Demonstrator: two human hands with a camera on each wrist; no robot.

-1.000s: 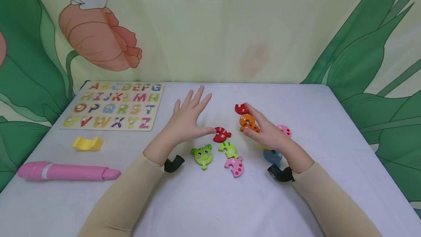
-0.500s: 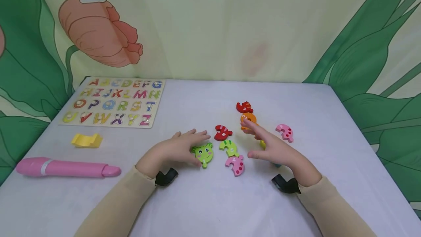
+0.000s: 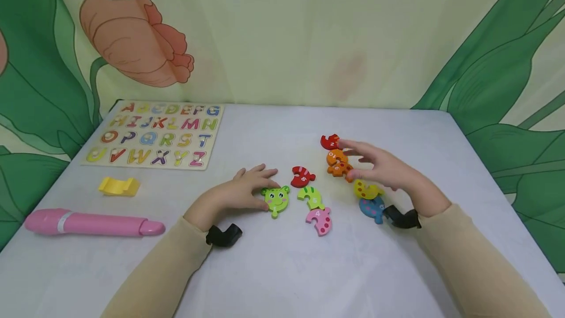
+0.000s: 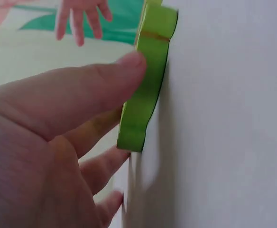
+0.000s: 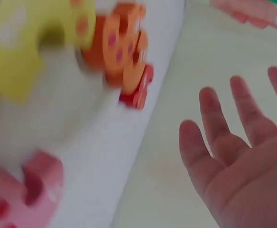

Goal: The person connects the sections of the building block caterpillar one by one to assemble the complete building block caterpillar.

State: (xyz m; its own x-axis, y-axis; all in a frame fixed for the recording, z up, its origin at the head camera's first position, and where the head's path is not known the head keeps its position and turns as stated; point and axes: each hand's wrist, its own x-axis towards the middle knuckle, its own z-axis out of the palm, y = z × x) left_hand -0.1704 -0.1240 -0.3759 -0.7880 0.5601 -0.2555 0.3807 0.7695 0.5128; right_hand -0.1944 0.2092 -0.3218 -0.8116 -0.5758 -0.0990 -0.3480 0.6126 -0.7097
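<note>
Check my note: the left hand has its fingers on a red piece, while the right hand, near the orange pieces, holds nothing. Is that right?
The piece is wrong: the left hand has its fingers on the green frog-faced piece, as the head and left wrist views show. The right hand, near the orange pieces, does hold nothing.

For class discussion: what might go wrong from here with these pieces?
The green frog-face piece might slip, since the left hand seems to pinch it near an edge. The right hand, close to the orange pieces, could nudge them. Its black wrist attachment looks close beside the blue piece and may knock it.
</note>
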